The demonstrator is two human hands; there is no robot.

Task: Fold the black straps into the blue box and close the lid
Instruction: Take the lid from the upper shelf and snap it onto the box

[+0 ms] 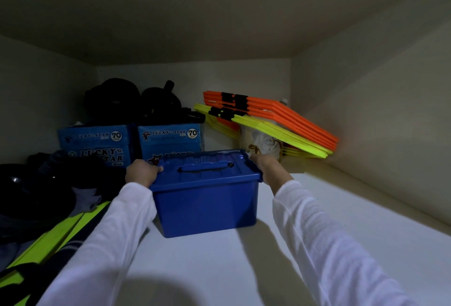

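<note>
Dim cupboard recess: white shelf (244, 257), pale side walls (366, 90) and a low ceiling panel (195, 12) in shadow. Back left: two blue "Lucky Star" cartons (131, 142) with dark gear on top. Back right: orange and yellow flat hoops (280, 122) leaning against the wall.

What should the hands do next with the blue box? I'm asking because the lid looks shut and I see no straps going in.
Probably slide the blue box toward the shelf's front edge. The left hand and right hand grip opposite ends of its rim, the lid sits closed, and the box stands on the white shelf amid stored gear, so it likely needs bringing out before opening.
</note>
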